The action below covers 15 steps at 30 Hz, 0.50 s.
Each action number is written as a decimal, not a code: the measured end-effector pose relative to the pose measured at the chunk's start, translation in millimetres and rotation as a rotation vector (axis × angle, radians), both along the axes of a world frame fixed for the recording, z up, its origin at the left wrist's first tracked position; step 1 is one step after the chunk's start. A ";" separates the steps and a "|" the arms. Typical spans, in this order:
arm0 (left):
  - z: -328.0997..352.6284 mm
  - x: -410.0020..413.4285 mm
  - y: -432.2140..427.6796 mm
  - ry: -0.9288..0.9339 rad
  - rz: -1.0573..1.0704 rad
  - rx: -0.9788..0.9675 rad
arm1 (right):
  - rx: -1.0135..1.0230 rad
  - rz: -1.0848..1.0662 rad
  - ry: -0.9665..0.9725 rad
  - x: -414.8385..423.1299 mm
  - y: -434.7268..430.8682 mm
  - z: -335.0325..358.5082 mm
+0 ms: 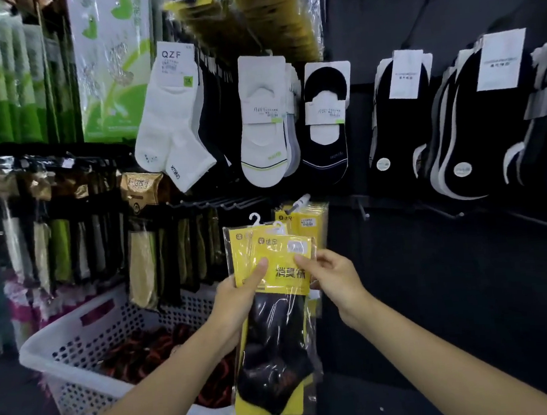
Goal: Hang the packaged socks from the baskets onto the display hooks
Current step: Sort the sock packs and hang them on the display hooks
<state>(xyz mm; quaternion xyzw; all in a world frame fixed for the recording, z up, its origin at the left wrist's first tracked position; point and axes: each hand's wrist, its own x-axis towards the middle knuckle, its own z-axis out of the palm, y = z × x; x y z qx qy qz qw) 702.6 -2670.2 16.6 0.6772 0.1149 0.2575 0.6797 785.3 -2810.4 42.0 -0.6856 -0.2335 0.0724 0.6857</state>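
Two or three yellow-carded packs of black socks (277, 338) are stacked in front of me, white plastic hangers at their tops. My left hand (240, 303) grips the stack from the left, thumb on the front card. My right hand (331, 276) pinches the front pack's right edge near its top. Just behind them, more yellow sock packs (309, 222) hang on a display hook (299, 202). Bare wire hooks (229, 204) stick out to its left. Below left stands a white perforated basket (79, 334) holding dark and red packaged socks (153, 354).
White and black socks (260, 123) hang in rows on the dark wall above and to the right. Green and brown packaged goods fill the racks at left. An empty hook (364, 213) juts from the dark panel at right.
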 end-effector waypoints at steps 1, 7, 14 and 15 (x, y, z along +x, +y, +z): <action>1.3 0.3 -0.6 -0.006 -0.005 0.003 | 0.014 -0.003 0.011 1.5 -2.7 -1.6; 9.8 -2.6 14.3 0.003 0.163 0.125 | 0.166 -0.057 0.006 13.0 -13.1 -4.9; 16.7 -11.0 50.2 -0.055 0.329 0.164 | 0.163 -0.136 -0.022 26.9 -2.5 9.7; 17.9 -12.8 54.2 -0.060 0.345 0.162 | 0.149 -0.144 -0.026 28.4 2.6 11.8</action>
